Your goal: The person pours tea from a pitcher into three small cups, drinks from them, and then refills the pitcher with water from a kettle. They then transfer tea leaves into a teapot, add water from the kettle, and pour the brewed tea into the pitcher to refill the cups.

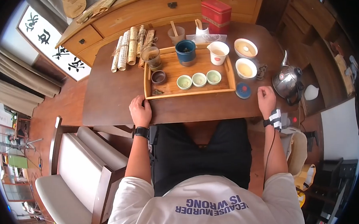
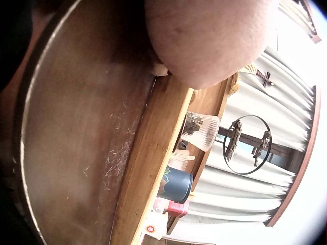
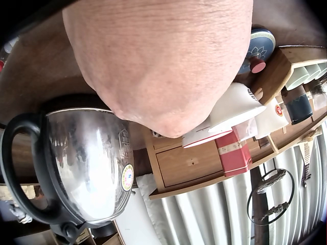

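One wooden tray (image 1: 171, 72) lies centrally; a metal kettle (image 1: 284, 80) stands at its 3 o'clock. The left hand (image 1: 140, 112) rests at 8, near its corner, the right hand (image 1: 267, 101) at 4, fingers loosely curled on both. Aboard, a blue cup (image 1: 185, 51) sits at 12, three green cups (image 1: 199, 80) at 5.

A tea room, by the look of it — beyond the hands, a wooden tea tray (image 1: 194, 92) holds small green cups (image 1: 199, 79) and a white pitcher (image 1: 218, 53); right of the right hand (image 1: 267, 101) stands a metal kettle (image 1: 286, 80) — with a calligraphy panel (image 1: 48, 42) off past the left hand (image 1: 140, 111).
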Motion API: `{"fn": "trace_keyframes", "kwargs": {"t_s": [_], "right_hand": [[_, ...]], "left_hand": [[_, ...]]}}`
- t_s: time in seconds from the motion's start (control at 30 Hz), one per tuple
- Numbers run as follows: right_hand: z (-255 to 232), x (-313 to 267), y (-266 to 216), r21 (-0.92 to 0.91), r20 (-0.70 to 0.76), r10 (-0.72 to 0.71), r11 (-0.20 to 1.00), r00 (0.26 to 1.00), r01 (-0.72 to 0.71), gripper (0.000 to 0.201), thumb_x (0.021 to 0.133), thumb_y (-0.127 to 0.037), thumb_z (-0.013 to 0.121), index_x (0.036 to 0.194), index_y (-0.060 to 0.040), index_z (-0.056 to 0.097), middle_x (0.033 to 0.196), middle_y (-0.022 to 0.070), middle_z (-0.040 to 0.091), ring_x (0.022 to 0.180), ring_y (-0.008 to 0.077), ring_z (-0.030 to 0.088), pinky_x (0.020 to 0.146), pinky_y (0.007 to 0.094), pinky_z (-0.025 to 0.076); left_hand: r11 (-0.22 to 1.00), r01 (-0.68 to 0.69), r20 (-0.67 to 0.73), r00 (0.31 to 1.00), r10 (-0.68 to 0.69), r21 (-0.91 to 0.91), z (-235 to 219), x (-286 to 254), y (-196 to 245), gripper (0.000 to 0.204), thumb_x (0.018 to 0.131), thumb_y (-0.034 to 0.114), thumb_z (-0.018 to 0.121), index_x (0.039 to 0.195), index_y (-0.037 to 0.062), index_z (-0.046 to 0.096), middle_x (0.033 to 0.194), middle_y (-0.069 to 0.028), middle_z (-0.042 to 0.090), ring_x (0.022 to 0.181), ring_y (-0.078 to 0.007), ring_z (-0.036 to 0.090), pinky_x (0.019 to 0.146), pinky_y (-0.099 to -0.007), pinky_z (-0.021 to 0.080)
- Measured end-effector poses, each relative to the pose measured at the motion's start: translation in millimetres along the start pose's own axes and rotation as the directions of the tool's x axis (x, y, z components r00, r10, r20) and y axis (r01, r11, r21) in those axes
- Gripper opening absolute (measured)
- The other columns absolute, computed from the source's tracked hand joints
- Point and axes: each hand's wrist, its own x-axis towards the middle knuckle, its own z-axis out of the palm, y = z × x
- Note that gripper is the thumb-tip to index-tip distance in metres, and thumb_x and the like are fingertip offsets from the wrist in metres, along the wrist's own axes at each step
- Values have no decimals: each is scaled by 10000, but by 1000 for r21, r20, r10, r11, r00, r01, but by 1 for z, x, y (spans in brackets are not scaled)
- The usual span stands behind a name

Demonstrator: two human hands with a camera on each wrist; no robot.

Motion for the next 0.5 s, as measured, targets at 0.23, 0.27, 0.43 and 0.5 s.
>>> {"fn": "trace_keyframes", "kwargs": {"t_s": [0.23,0.27,0.43,0.5], "right_hand": [[1,0,1,1,5,14,1000,1000,-14,78,923,-73,706,923,4,702,884,136,672,792,303,659,726,392,527],[1,0,1,3,6,14,1000,1000,-14,78,923,-73,706,922,5,702,884,137,671,790,303,659,724,393,526],[0,0,1,2,3,-12,1000,1000,12,79,924,-74,705,924,5,702,887,138,672,786,302,660,721,392,527],[0,0,1,-1,8,-10,1000,1000,10,79,925,-74,703,924,5,702,889,138,672,787,302,660,721,392,528]], "left_hand": [[1000,1,-3,1000,-1,14,2,-1,-4,117,890,81,693,987,20,718,1037,-176,727,1056,-402,661,966,-481,499],[1000,3,-2,1000,-3,17,3,-1,-5,117,891,82,693,988,20,718,1039,-176,728,1057,-401,661,966,-482,499],[999,-29,-49,998,31,27,4,-1,-4,114,894,85,691,981,16,715,1032,-178,727,1049,-399,664,960,-483,503],[1000,-22,-30,999,23,7,1,0,-2,110,894,84,688,976,15,713,1019,-183,723,1035,-401,664,950,-485,504]]}}
